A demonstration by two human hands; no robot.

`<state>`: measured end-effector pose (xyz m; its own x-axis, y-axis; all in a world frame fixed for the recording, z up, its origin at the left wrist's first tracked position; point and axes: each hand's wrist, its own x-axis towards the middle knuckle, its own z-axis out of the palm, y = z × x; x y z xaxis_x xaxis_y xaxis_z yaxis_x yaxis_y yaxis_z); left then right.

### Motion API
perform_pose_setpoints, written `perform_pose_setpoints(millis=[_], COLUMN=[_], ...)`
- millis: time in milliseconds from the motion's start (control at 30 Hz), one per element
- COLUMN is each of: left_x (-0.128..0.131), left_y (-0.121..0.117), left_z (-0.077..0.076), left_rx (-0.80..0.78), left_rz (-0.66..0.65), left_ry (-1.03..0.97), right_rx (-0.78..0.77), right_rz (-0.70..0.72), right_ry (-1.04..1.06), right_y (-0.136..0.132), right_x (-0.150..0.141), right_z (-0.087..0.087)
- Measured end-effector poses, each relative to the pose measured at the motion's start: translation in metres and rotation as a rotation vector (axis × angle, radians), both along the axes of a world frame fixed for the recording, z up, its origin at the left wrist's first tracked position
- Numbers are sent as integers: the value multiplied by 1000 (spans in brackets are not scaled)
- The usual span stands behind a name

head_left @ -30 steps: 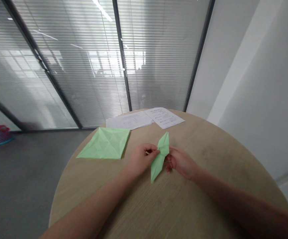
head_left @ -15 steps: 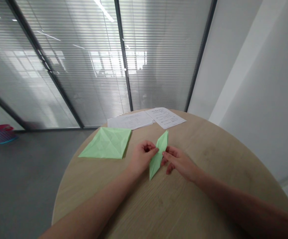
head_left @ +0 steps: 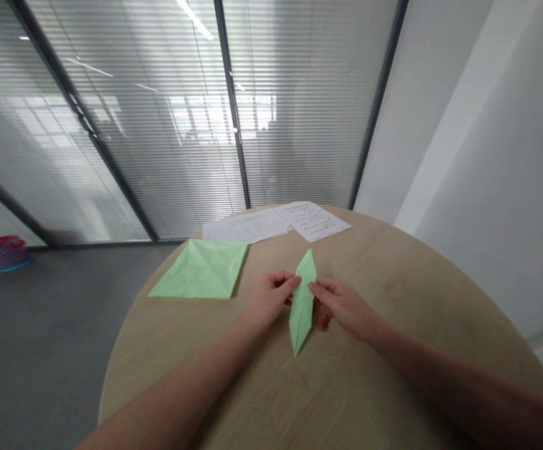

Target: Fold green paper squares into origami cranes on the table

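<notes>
Over the middle of a round, pale wood counter (head_left: 421, 287), two bare hands hold a slim piece of folded green paper (head_left: 302, 306). It is long and narrow, pointed at both ends, with a crease running down its lower half; one tip points away from the person and the other back toward them. Whether the near tip touches the wood is hard to tell.

The left hand (head_left: 268, 299) grasps the paper's left edge, thumb on the front face. The right hand (head_left: 346, 307) pinches the right edge at about the same height, its thumb also in front and its other fingers curled, partly hidden behind the paper.

To the left, apart from the hands, a creased green sheet (head_left: 201, 272) lies flat. Just beyond it, near the far edge, are a plain-looking white sheet (head_left: 248, 226) and a printed page (head_left: 313, 220), its text too small to read. A red and blue basket (head_left: 2, 253) sits on the grey floor (head_left: 41, 344) at far left.
</notes>
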<state>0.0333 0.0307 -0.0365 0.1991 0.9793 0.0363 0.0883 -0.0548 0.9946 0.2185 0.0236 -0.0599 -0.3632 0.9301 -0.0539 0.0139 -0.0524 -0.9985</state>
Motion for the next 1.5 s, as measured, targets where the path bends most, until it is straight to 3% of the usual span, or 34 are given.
perform_pose_setpoints(millis=[233,400,533,667,933,1067,1233,1367,1500], left_x=[1,1,1,6,7,5,2,-2,-6], left_y=[1,-3,-8,-10,-7,-5,-1,-2,-6], left_z=[-2,4,8,3,0,2,-2,-2,5], left_rx=[66,322,423,356,79,25,114,320,510], left_rz=[-1,193,140,97,62,-28,-49,18,-42], left_ry=[73,196,336,275,-215,-270,-41,188,323], right_rx=[19,-1,0,49,85,127,210,241,260], right_rz=[-50,-122,-139,-112,-42,-46,-126,-157,-203], right_ry=[7,62,103,119,128,88,45,4,-16], right_y=[0,0,1,2,3,6,10,12,15], right_x=[-1,-1,0,0,0,1,3,5,9], right_z=[0,0,-1,-2,-5,-9,-14,-18,-17])
